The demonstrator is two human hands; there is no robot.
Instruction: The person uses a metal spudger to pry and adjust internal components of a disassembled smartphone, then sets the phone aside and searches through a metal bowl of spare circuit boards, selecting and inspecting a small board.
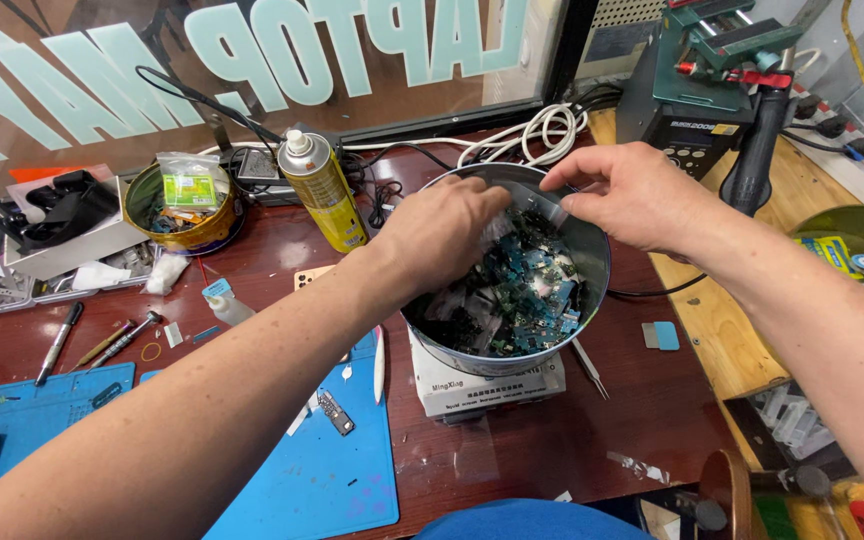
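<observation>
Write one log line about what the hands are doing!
left hand: digging in round tin of small circuit boards | right hand: pinching a piece at rim | spray can: upright, beside

spray can (324, 192) left of tin (592, 262)

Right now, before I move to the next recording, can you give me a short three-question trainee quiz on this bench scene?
1. True or false: both hands are at the round tin.
2. What fills the tin?
3. The spray can stands: A) left of the tin, B) inside it, C) on the blue mat.

Key
1. True: the left hand reaches in, the right hand is at the rim.
2. Small circuit boards.
3. A
</observation>
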